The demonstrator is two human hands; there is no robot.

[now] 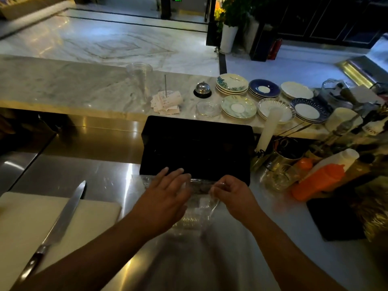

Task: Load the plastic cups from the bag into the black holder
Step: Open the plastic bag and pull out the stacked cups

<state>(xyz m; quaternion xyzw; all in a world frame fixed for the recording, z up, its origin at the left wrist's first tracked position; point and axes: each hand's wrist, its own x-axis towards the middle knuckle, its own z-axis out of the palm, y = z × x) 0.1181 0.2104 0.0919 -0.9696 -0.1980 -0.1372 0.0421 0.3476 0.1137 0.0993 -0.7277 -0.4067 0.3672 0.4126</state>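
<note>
Lying on steel counter [69, 171] against near edge of black holder [197, 145]: clear bag [195, 208] of stacked plastic cups [189, 220]. Left hand [165, 198] spread flat, fingers extended, resting over bag. Right hand [233, 195] pinching bag's film between fingertips. Knife [60, 223] on cutting board [21, 227] at left. Saucers [239, 107], bell [202, 90] on marble ledge beyond.
</note>
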